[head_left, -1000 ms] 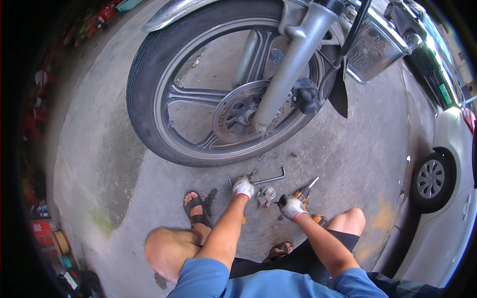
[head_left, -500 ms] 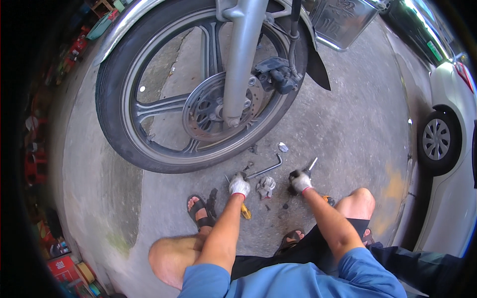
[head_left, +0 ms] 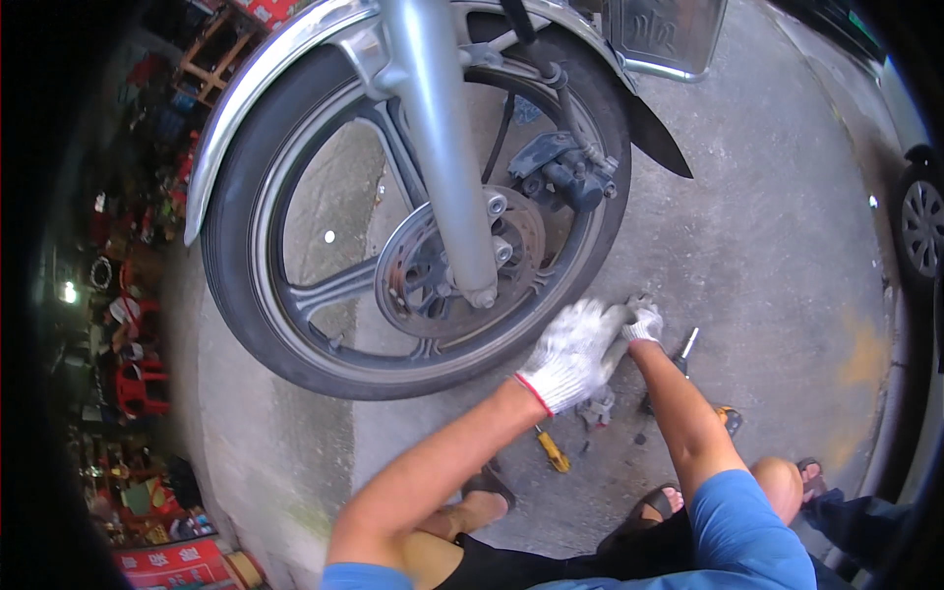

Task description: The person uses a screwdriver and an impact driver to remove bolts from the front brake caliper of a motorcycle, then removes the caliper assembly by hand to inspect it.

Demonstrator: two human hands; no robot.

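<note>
Both my hands wear white knit gloves with red cuffs, close together over the concrete just right of the motorcycle's front wheel [head_left: 285, 339]. My left hand [head_left: 575, 356] is smeared by motion, and whether it holds anything is unclear. Beyond it my right hand [head_left: 644, 322] has its fingers curled in; what lies in them cannot be made out. A grey metal part [head_left: 596, 406] shows partly below my left glove. Nearer to me lies a yellow-handled screwdriver [head_left: 553, 450]. Right of my right forearm, a power tool's metal socket tip [head_left: 690, 341] points away, its body partly hidden by the arm.
The brake disc [head_left: 408, 285], fork leg [head_left: 438, 147] and brake caliper [head_left: 570, 177] stand just beyond my hands. A yellow-and-black tool part [head_left: 729, 420] is beside my right knee. A car wheel [head_left: 922, 218] is at the far right; cluttered red goods [head_left: 143, 388] line the left.
My hands have moved forward and come together; my right hand has left the power tool. My left hand has left the screwdriver area. The view has shifted, with the wheel appearing larger and lower.
</note>
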